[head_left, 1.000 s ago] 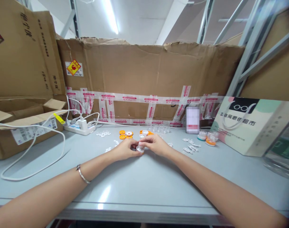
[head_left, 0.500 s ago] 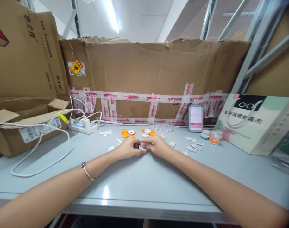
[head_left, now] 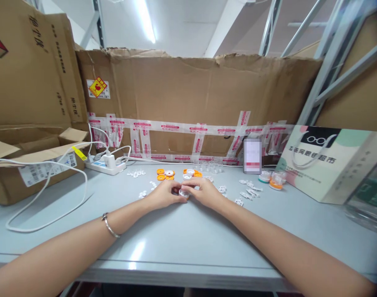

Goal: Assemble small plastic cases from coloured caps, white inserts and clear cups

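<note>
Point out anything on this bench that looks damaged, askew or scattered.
The cardboard backboard has a torn, ragged top edge and is patched with crooked strips of tape. Small white parts lie scattered loose on the table. Both hands, left hand and right hand, pinch one small clear part.

Near table (head_left: 188, 243) bare; orange rings (head_left: 164, 175), white parts (head_left: 248, 190) crowd beyond; cable (head_left: 46, 214) left; box (head_left: 327, 163) right.
</note>
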Motion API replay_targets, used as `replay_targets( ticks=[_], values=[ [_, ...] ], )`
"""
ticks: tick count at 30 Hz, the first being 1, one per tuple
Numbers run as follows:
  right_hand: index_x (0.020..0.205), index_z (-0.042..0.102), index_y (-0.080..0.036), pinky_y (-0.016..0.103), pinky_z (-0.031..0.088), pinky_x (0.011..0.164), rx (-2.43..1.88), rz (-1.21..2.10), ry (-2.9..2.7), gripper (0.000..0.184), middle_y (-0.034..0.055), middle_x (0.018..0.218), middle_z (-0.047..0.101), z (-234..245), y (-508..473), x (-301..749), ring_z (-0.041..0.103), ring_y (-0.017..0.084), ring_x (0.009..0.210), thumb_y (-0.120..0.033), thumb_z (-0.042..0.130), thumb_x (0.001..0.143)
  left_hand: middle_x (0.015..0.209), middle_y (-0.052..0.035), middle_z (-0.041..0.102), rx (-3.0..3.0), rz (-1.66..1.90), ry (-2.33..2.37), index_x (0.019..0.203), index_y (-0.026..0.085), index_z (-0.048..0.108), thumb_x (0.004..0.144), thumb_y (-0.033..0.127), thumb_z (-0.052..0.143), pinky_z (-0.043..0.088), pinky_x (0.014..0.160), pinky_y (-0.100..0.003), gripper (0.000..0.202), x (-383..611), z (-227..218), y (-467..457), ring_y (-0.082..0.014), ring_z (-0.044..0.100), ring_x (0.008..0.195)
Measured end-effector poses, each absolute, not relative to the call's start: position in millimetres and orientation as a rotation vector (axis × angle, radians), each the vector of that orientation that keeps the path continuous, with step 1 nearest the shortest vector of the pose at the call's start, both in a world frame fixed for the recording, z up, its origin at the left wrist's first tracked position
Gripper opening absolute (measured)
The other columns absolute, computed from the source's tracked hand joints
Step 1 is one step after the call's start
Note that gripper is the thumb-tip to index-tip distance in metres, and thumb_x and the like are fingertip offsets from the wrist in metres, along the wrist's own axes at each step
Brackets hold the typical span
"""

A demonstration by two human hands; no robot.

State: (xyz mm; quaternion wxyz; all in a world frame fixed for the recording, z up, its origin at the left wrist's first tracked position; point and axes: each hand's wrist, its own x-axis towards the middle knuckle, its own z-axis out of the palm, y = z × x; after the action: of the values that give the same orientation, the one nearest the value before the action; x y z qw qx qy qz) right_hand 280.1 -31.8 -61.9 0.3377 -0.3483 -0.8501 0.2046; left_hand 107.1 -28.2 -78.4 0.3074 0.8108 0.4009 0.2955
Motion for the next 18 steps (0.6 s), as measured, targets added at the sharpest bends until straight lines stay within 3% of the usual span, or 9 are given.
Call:
replay_targets(
  ticks=[2,6,10,14,18],
  values=[
    [0.092,0.070,-0.021,0.031,0.046,0.078,-0.955,0.651,-2.118,0.020,0.0039,0.090,0.071,-63.1,-28.6,280.9,0.062,0.018,0.082,-0.023,0.056,0.079,0.070,-0.0008,0.060,2.126,0.789,1.060,0.087,0.012,0.066,0.066,0.032,0.066,0.037,0.057,-0.021,0.029,106.9,-78.5,-27.6,-0.0125,0.050,0.063],
    [0.110,0.062,-0.015,0.037,0.047,0.081,-1.003,0.761,-1.988,0.038,0.0070,0.089,0.070,-63.9,-20.4,285.0,0.063,0.020,0.082,-0.033,0.058,0.077,0.072,-0.0010,0.062,2.095,0.828,1.036,0.085,0.012,0.065,0.067,0.031,0.066,0.041,0.060,-0.022,0.026,104.5,-75.8,-25.7,-0.0134,0.055,0.066],
    [0.124,0.050,-0.018,0.038,0.046,0.086,-0.874,0.792,-2.021,0.046,0.0073,0.101,0.066,-56.6,-20.9,293.1,0.062,0.018,0.091,-0.033,0.055,0.080,0.081,-0.0021,0.065,2.031,0.944,0.996,0.085,0.014,0.065,0.070,0.031,0.065,0.044,0.068,-0.024,0.023,100.9,-63.8,-30.5,-0.0154,0.059,0.076],
    [0.120,0.052,-0.027,0.039,0.043,0.093,-0.646,0.481,-2.217,0.049,0.0050,0.119,0.059,-46.2,-30.4,298.8,0.055,0.020,0.107,-0.029,0.065,0.074,0.100,-0.0064,0.066,1.817,0.954,0.819,0.100,0.014,0.062,0.074,0.029,0.064,0.046,0.082,-0.029,0.030,98.9,-51.1,-40.8,-0.0187,0.060,0.092],
    [0.108,0.059,-0.024,0.035,0.047,0.086,-0.542,0.134,-2.230,0.029,0.0054,0.107,0.065,-44.7,-34.5,298.3,0.060,0.019,0.099,-0.022,0.058,0.080,0.106,-0.0079,0.065,1.764,0.949,0.733,0.103,0.014,0.063,0.076,0.029,0.064,0.044,0.090,-0.034,0.031,97.8,-47.2,-43.4,-0.0208,0.059,0.100]
  ],
)
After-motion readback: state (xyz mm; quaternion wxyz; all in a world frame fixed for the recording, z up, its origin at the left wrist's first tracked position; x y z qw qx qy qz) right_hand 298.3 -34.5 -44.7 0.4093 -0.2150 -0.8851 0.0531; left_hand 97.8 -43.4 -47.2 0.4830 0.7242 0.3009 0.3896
